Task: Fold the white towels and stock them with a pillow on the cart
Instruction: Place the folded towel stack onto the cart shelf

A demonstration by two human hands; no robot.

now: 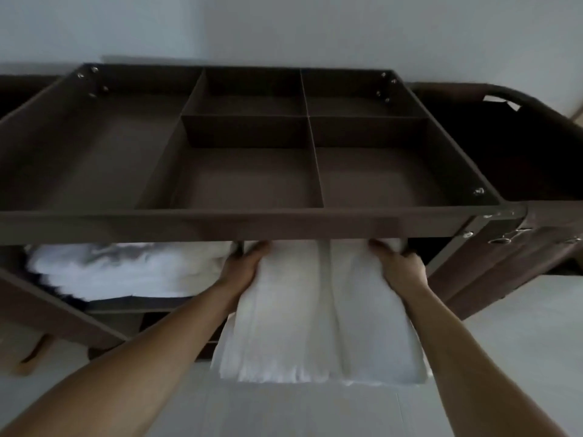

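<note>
A stack of folded white towels (pixel 318 313) pokes out of the shelf opening under the top tray of the dark brown cart (pixel 252 220). My left hand (pixel 244 264) grips the stack's left side and my right hand (pixel 399 263) grips its right side, both just below the tray's front rail. The far end of the stack is hidden under the tray. On the same shelf to the left lies a white pillow (pixel 126 269), partly hidden by the rail.
The cart's top tray has a long left compartment (pixel 94 146) and several smaller ones on the right, all holding nothing. A dark fabric bag (pixel 511 146) hangs at the cart's right end. A pale wall stands behind, and light floor tiles (pixel 315 411) lie below.
</note>
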